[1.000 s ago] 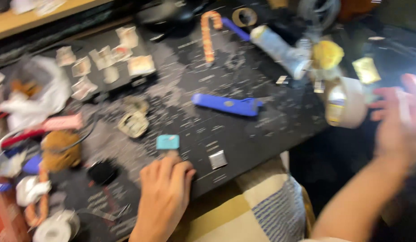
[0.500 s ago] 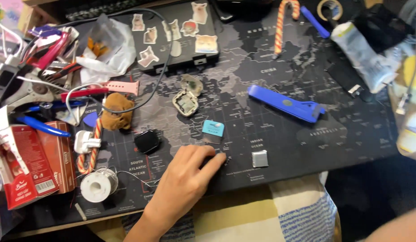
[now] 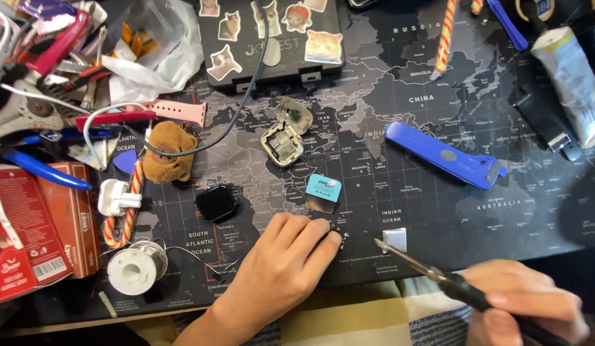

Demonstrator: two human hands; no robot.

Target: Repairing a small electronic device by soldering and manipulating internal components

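Head view, left hand [image 3: 281,263] flat – fingers together on mat [image 3: 438,211], right hand [image 3: 525,304] clamped on soldering iron [image 3: 432,272]

We see a black-handled soldering iron [image 3: 451,282], thin metal tip up-left, just beside a small silver square [image 3: 395,239]. Near it on the mat, a teal-topped square chip [image 3: 323,192] lies flat, touching nothing.
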